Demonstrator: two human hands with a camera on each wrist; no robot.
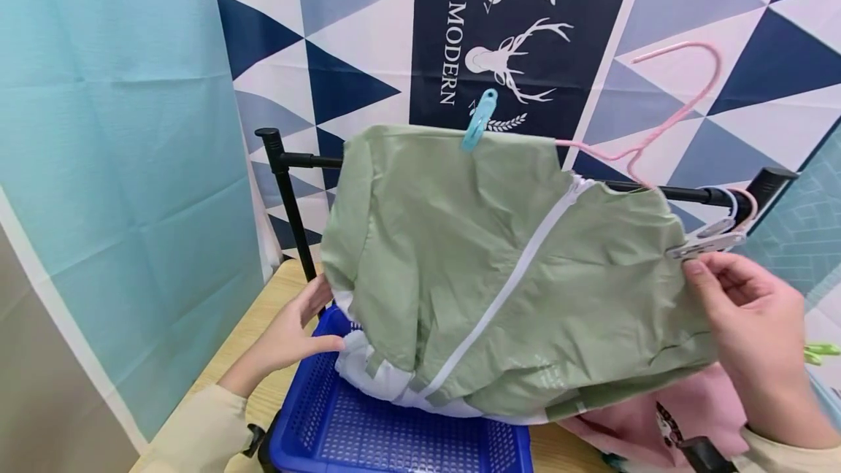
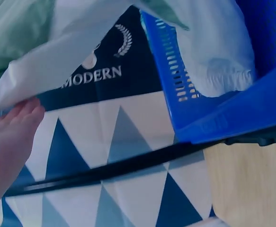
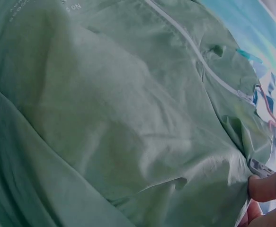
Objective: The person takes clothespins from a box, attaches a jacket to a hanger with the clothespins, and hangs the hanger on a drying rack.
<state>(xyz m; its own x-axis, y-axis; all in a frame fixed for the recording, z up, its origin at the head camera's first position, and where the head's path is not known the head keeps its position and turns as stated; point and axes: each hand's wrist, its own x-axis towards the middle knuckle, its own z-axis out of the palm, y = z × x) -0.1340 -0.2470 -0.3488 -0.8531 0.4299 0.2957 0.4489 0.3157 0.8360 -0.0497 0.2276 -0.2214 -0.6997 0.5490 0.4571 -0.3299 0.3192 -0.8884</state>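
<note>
A sage-green jacket (image 1: 460, 254) with a white zip hangs tilted on a pink hanger (image 1: 683, 112) in the head view. One blue clothespin (image 1: 479, 120) clips its top edge left of the hanger's hook. A grey clothespin (image 1: 706, 243) sits at the right shoulder. Just below that clip, my right hand (image 1: 755, 334) pinches the jacket's edge between thumb and fingers; the right wrist view shows the thumb (image 3: 265, 187) on the fabric. My left hand (image 1: 292, 334) is at the jacket's left side, fingers straight and partly behind the cloth, touching its white trim (image 2: 38, 78).
Beneath the jacket stands a blue plastic basket (image 1: 394, 429) on a wooden table (image 1: 252, 327). A black rack (image 1: 292, 203) runs behind, with more hanger hooks (image 1: 745, 206) at its right end. Pink cloth (image 1: 703, 407) lies at lower right. A patterned curtain (image 1: 355, 42) hangs behind.
</note>
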